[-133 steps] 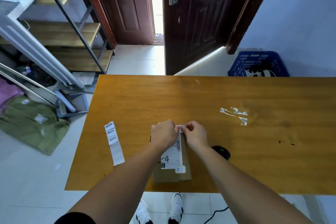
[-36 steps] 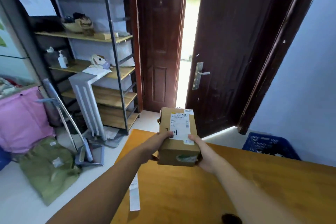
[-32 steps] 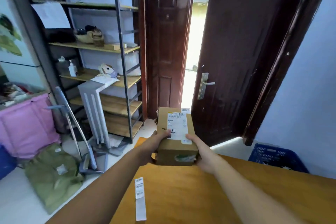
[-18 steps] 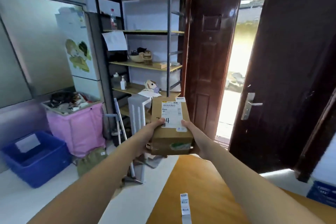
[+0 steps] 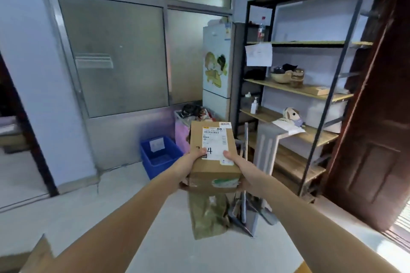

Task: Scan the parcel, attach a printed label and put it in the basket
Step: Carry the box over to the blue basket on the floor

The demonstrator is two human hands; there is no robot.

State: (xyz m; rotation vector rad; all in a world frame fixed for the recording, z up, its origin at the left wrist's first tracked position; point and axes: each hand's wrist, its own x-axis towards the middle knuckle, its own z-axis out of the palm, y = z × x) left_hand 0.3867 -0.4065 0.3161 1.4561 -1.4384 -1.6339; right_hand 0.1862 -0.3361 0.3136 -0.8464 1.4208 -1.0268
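A brown cardboard parcel (image 5: 213,157) is held up in mid-air in front of me, top face towards me. It carries a white shipping label with a handwritten "4" and a small white sticker (image 5: 225,124) at its far edge. My left hand (image 5: 188,167) grips its left side with the thumb on top. My right hand (image 5: 240,167) grips its right side, thumb on the label. A blue plastic basket (image 5: 160,156) stands on the floor just beyond and left of the parcel.
A pink bin (image 5: 182,133) stands behind the basket, next to a white fridge (image 5: 216,73). A metal shelf rack (image 5: 310,95) fills the right side, beside a dark wooden door (image 5: 377,139). A green bag (image 5: 207,215) and a folded metal stand (image 5: 246,206) lie on the floor below the parcel.
I lifted the parcel off the table with both hands and turned left. The table and label strip have left the view; the blue floor basket is now straight ahead.
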